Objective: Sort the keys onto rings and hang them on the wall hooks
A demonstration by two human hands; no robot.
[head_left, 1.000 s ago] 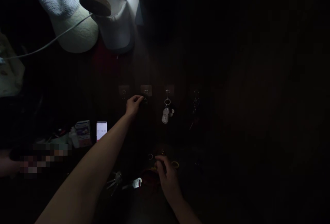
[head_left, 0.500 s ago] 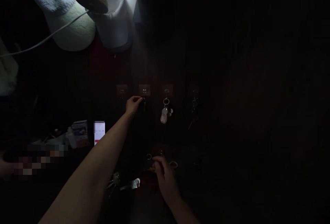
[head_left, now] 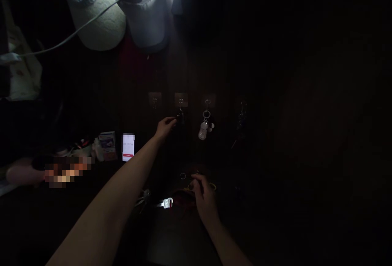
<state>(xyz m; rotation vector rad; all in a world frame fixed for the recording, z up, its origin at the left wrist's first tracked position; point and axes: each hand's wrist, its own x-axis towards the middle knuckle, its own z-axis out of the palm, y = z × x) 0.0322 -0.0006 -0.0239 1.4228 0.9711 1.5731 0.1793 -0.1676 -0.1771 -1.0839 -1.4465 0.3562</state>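
Caution: the left hand (head_left: 165,128) is at a dark item (head_left: 180,116) hanging from a hook (head_left: 181,100) — a sideways nudge could dislodge it. Right hand (head_left: 206,196) half-curled; either grip cannot be told.

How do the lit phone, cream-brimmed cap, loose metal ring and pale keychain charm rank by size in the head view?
1. Cream-brimmed cap
2. Lit phone
3. Pale keychain charm
4. Loose metal ring

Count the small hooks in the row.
4: the leftmost hook; the second hook, up and right of the left hand; the third hook, carrying a keyring; a dim fourth hook, far right. Darkness may hide others.
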